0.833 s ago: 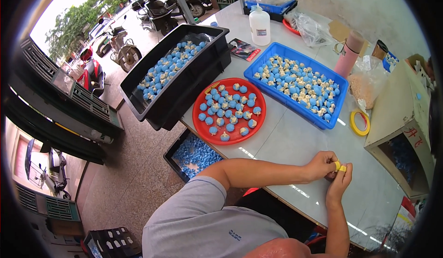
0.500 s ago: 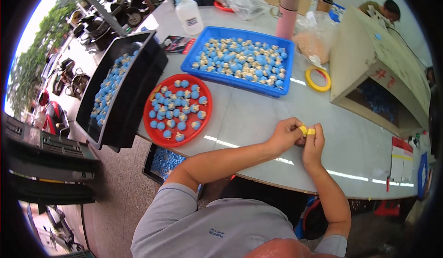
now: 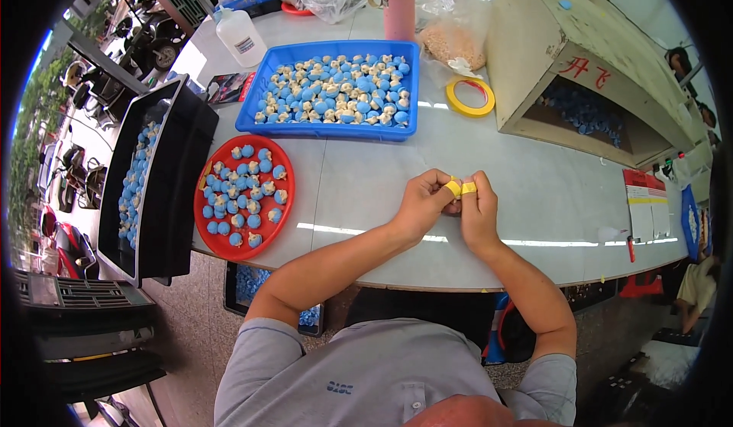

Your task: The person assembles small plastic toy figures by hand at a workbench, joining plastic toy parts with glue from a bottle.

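Note:
Over the grey-white tabletop, my left hand [image 3: 424,204] and my right hand [image 3: 479,215] meet with thumbs side by side. Yellow tape is wrapped round both thumbs. The fingers of each hand are curled in and pinched together. Whatever sits between them is too small and too covered to make out. To the left of my hands is a round red tray [image 3: 285,227] with several small blue-and-cream balls [image 3: 243,183]. Beyond it stands a blue rectangular tray [image 3: 328,130] filled with more of the same balls.
A black bin [image 3: 169,190] of blue pieces leans at the table's left edge. Yellow tape roll [image 3: 450,100], pink bottle [image 3: 398,13], white bottle [image 3: 240,38] and a bag of beige bits [image 3: 456,41] stand at the back. A cream box [image 3: 527,61] with blue pieces is at right.
My view has shifted, so the table things appear further left and the cream box nearer. Both hands stay together in the same pinched pose.

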`<act>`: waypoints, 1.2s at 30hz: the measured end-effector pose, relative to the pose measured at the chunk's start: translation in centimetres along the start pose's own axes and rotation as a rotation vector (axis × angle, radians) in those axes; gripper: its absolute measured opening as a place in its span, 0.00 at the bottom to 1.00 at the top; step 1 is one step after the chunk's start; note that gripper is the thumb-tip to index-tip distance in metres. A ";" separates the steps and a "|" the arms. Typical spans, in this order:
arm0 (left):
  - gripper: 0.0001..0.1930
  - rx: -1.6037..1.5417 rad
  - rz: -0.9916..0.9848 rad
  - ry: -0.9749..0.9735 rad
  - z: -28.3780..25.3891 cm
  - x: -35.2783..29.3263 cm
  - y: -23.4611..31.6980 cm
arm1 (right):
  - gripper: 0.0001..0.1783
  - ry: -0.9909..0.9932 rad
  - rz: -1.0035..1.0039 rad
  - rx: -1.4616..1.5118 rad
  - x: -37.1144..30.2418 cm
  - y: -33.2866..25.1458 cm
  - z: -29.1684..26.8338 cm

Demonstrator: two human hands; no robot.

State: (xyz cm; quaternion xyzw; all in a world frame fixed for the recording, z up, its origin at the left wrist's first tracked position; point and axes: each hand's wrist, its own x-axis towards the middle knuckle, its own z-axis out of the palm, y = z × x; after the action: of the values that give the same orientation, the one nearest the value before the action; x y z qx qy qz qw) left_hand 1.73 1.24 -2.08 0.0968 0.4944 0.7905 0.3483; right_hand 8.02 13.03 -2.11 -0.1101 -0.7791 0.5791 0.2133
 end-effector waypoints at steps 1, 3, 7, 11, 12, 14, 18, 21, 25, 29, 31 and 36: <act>0.05 0.002 -0.001 -0.001 0.0 0.0 0.0 | 0.13 0.002 0.001 0.002 0.0 0.0 0.0; 0.05 0.001 0.003 -0.006 0.0 0.0 0.1 | 0.13 0.003 -0.020 0.028 0.0 0.1 0.1; 0.08 0.034 0.000 -0.037 -0.4 0.2 -0.3 | 0.13 -0.001 -0.001 0.007 0.1 0.4 0.0; 0.10 0.054 0.025 -0.027 -0.1 0.3 -0.1 | 0.12 0.024 0.001 0.074 0.3 0.7 0.0; 0.11 0.068 0.032 -0.018 0.1 0.3 0.1 | 0.11 0.019 0.006 0.105 0.5 1.0 -0.1; 0.11 0.104 0.071 -0.004 0.4 0.2 0.5 | 0.08 0.052 0.021 0.207 0.8 0.4 0.0; 0.11 0.121 0.230 0.056 0.2 0.9 0.6 | 0.06 0.010 0.167 0.379 0.7 -1.0 -1.0; 0.11 0.102 0.235 0.014 -0.3 1.3 0.1 | 0.08 -0.061 0.165 0.412 0.6 -0.8 -0.6; 0.12 0.111 0.153 -0.032 -1.2 1.4 0.6 | 0.07 -0.062 0.194 0.447 1.1 -0.9 -1.7; 0.12 0.187 0.076 -0.065 -1.3 1.3 1.8 | 0.08 -0.128 0.149 0.363 1.2 -0.7 -2.6; 0.12 0.207 0.002 -0.060 -1.4 1.3 2.0 | 0.08 -0.164 0.149 0.351 1.4 -0.6 -3.0; 0.13 0.296 0.059 -0.087 -1.9 1.6 1.8 | 0.08 -0.301 0.192 0.341 2.2 -0.1 -3.7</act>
State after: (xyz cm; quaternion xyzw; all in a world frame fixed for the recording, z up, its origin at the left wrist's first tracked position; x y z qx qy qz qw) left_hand -1.16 0.45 -1.78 0.1960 0.5869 0.7138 0.3280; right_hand 7.82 17.09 -0.65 -0.0586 -0.6789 0.7298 0.0545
